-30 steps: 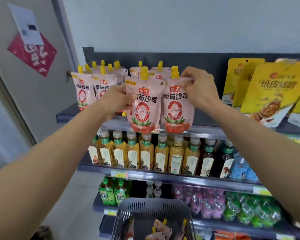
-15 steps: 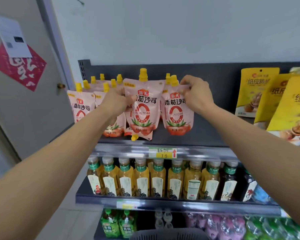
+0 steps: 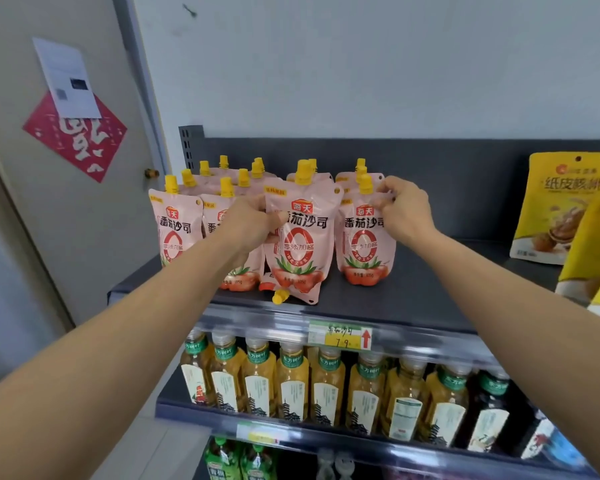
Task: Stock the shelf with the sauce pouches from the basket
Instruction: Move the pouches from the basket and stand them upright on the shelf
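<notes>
Pink sauce pouches with yellow caps stand in rows on the dark top shelf (image 3: 413, 299). My left hand (image 3: 246, 223) grips the left edge of the front middle pouch (image 3: 300, 244), which stands upright near the shelf's front. My right hand (image 3: 404, 211) pinches the top right corner of the pouch (image 3: 362, 244) beside it, which rests on the shelf. Several more pouches (image 3: 174, 226) stand behind and to the left. One pouch (image 3: 281, 295) lies flat under the middle one, its yellow cap pointing forward. The basket is out of view.
Yellow snack bags (image 3: 555, 209) stand on the same shelf at the right. Bare shelf lies between them and the pouches. A price tag (image 3: 340, 336) sits on the shelf lip. Tea bottles (image 3: 291, 386) fill the shelf below. A door (image 3: 66, 168) is at the left.
Both hands have lowered the two pouches onto the top shelf among the others. The camera has tilted up, so the basket has left the view.
</notes>
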Available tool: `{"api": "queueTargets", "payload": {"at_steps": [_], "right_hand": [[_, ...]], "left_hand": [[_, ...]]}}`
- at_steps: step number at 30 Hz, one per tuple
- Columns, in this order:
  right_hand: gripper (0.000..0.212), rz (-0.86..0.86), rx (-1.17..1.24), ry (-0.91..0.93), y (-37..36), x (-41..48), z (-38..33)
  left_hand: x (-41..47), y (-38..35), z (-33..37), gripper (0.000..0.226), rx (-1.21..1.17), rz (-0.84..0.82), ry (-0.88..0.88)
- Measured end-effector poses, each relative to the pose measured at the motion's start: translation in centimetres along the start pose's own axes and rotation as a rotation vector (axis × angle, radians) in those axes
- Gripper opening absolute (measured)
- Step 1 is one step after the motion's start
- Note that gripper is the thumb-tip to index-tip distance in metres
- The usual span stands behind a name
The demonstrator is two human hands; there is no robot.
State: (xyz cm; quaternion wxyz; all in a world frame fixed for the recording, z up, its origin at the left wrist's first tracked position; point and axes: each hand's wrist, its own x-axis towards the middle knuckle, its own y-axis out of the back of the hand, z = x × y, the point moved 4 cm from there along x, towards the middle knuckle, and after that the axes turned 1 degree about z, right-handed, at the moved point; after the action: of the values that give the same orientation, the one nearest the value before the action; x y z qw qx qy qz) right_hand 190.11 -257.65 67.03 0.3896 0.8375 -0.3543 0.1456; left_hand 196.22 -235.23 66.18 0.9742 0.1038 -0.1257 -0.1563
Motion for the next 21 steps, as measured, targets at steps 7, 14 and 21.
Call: {"api": "queueTargets", "payload": {"at_steps": [7,14,21], "right_hand": [[0.01,-0.01,0.027,-0.009,-0.1,0.8,1.5],[0.032,0.033,-0.039,0.003,0.9,1.0,1.1],[0.024,0.225,-0.161,0.248,2.6,-1.1,-1.9]], "left_hand": [[0.3,-0.1,-0.8,0.01,0.046,0.039,0.029],[0.0,-0.1,-0.7,0.012,0.054,0.068,0.038],[-0.7,0.3,-0.1,0.019,0.071,0.107,0.022]]}}
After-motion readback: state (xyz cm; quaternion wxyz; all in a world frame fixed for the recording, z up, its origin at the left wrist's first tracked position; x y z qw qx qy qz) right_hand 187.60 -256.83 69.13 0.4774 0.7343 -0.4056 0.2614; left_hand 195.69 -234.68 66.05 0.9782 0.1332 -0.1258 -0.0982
